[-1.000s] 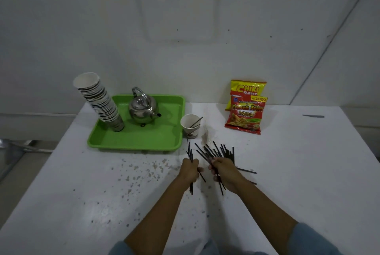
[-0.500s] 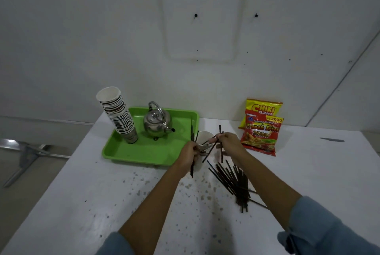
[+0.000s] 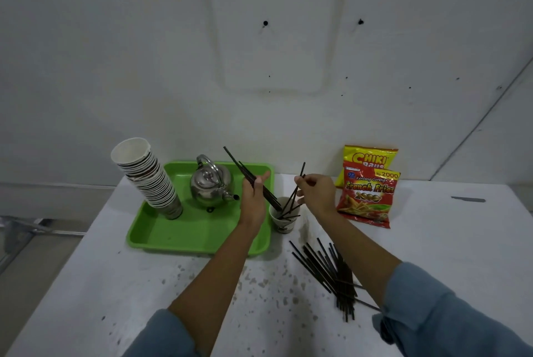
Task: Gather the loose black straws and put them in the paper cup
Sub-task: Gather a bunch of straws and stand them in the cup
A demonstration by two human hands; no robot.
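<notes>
Head view: left hand (image 3: 253, 198) and right hand (image 3: 315, 192) each gripping black straws (image 3: 295, 196) over paper cup (image 3: 284, 219).

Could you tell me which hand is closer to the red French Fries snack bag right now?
Right. The right hand pinches a straw just left of the French Fries bag, almost beside it. The left hand holds straws farther left, beyond the paper cup, at the green tray's edge.

A green tray (image 3: 184, 237) holds a steel kettle (image 3: 210, 187) and stacked cups (image 3: 150, 181); 2 snack bags (image 3: 367, 192) stand near the wall.
</notes>
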